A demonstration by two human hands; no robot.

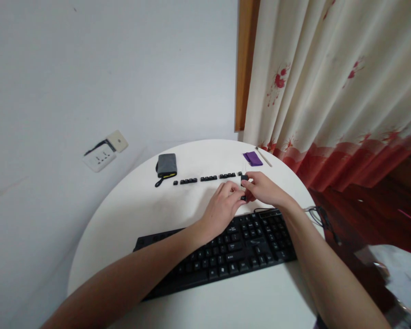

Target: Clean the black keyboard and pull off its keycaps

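Over the table behind the keyboard, my two hands meet with their fingertips close together. My right hand (260,188) pinches a keycap puller (244,180), a small black handle with thin wires standing up from its far end. Just below that, the fingers of my left hand (223,203) are closed on a black keycap (243,198). A black keyboard (234,246) lies partly under my forearms, its left side mostly hidden. Beyond my hands a row of loose black keycaps (208,178) stretches across the white table, in small groups.
At the back left of the round white table (123,201) lies a grey pouch (166,164) with a strap. A purple cloth packet (253,158) and a slim brush-like stick (264,157) lie back right. The keyboard cable (320,217) hangs off the right edge, near the curtain (304,91).
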